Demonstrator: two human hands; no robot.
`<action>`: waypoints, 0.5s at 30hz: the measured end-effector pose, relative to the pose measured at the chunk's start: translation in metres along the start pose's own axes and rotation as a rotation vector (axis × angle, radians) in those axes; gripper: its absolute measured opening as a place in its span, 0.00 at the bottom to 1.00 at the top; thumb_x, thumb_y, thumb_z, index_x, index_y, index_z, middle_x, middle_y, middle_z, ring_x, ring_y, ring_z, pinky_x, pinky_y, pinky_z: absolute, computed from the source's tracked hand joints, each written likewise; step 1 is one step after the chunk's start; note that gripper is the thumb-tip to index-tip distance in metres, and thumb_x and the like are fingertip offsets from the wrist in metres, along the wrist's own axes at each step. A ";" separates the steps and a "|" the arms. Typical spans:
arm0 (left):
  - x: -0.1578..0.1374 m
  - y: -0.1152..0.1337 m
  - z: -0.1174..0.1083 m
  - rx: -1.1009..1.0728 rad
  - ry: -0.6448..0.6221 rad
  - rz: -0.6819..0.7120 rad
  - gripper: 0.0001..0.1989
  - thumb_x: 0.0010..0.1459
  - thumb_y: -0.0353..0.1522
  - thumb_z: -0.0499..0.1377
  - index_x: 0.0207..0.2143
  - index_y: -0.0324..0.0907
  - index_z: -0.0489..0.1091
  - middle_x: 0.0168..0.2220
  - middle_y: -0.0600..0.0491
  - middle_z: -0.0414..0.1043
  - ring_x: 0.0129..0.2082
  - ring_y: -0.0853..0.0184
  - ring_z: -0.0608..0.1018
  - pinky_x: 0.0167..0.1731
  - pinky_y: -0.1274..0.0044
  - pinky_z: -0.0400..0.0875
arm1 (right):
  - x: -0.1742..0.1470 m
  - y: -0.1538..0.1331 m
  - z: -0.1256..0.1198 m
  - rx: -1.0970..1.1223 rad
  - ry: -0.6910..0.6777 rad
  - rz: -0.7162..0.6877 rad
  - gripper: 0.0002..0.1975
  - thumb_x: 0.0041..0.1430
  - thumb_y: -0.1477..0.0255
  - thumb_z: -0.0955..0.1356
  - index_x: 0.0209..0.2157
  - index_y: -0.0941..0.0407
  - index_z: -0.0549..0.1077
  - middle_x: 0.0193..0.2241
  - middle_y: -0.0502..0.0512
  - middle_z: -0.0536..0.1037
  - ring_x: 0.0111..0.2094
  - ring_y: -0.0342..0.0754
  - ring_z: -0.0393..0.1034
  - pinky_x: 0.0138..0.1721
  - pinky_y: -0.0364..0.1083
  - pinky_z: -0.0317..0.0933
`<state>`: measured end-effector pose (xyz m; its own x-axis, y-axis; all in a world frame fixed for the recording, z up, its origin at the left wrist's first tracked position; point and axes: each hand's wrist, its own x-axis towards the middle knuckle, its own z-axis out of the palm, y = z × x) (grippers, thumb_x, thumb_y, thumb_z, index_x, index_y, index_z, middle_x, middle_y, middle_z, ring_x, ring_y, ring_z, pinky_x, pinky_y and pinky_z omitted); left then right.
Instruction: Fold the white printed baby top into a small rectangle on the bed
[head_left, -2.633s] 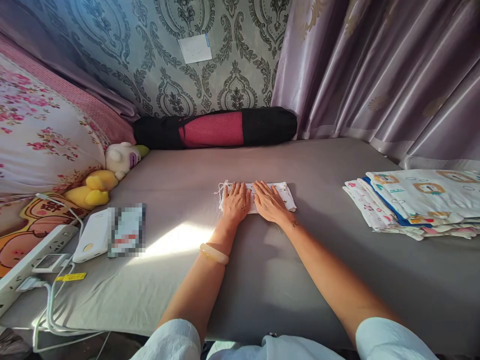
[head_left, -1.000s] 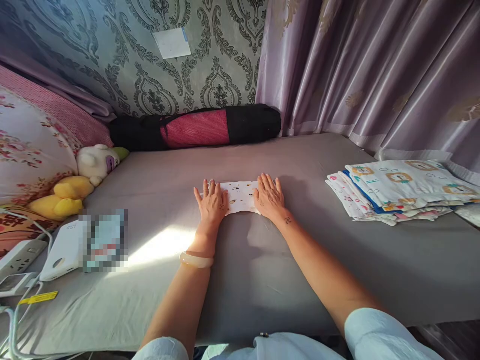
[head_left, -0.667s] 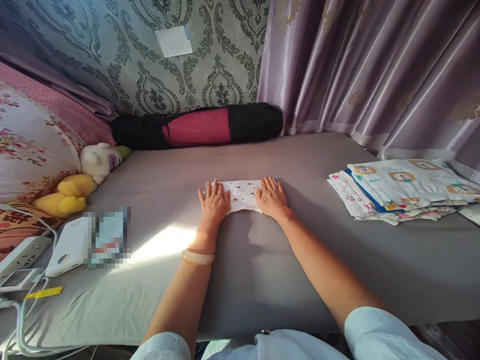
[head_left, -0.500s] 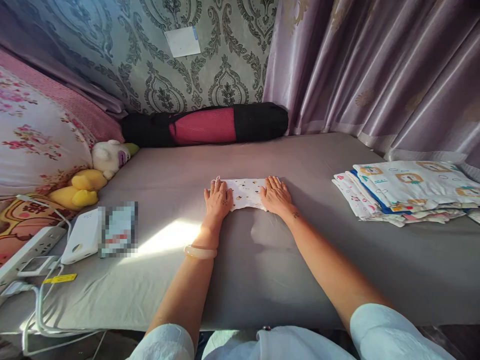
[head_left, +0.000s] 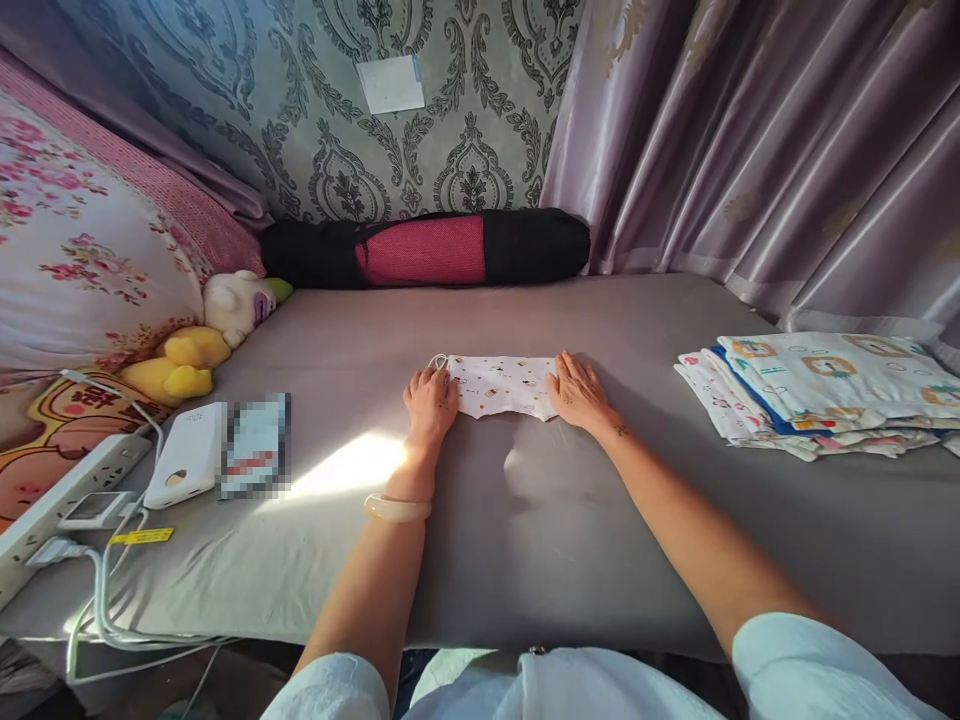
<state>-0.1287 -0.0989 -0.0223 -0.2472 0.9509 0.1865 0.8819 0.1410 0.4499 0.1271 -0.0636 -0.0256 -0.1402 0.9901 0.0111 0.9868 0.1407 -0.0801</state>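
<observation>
Hands first: the left hand lies palm down on the left end of a small folded printed cloth, fingers loosely curled at its corner, where a bit of white string loops out; whether it pinches that corner I cannot tell. The right hand is flat and open on the right end, fingers spread, gripping nothing. Between the two hands the cloth lies stretched flat on the grey bed sheet — a narrow white strip with tiny coloured prints. A pale bangle circles the left wrist. Well off to the right sits a stack of folded printed cloths. To the left — a white power bank, a power strip and a yellow plush toy. A black-and-pink rolled bag lies against the wall.
</observation>
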 end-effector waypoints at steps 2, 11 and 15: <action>0.000 0.000 -0.001 -0.005 0.006 -0.003 0.16 0.65 0.37 0.52 0.51 0.47 0.73 0.58 0.47 0.70 0.63 0.53 0.65 0.61 0.60 0.60 | 0.000 0.000 -0.002 -0.006 -0.008 0.003 0.32 0.71 0.65 0.48 0.69 0.68 0.51 0.71 0.65 0.47 0.70 0.53 0.44 0.69 0.56 0.40; 0.000 0.000 -0.006 -0.042 0.045 -0.004 0.11 0.62 0.35 0.55 0.42 0.46 0.75 0.52 0.46 0.75 0.56 0.55 0.72 0.56 0.63 0.66 | -0.001 -0.029 -0.020 -0.007 0.061 -0.012 0.31 0.71 0.66 0.50 0.68 0.68 0.54 0.70 0.65 0.50 0.71 0.55 0.41 0.70 0.58 0.37; 0.000 0.000 -0.006 -0.059 0.055 -0.021 0.08 0.62 0.35 0.56 0.39 0.46 0.74 0.49 0.47 0.76 0.55 0.55 0.72 0.55 0.64 0.66 | -0.001 -0.047 -0.013 0.032 0.077 -0.095 0.31 0.71 0.66 0.50 0.68 0.68 0.55 0.69 0.65 0.51 0.70 0.55 0.44 0.69 0.55 0.40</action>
<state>-0.1310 -0.1001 -0.0169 -0.2884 0.9310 0.2239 0.8515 0.1424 0.5047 0.0823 -0.0713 -0.0090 -0.2252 0.9696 0.0961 0.9661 0.2350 -0.1065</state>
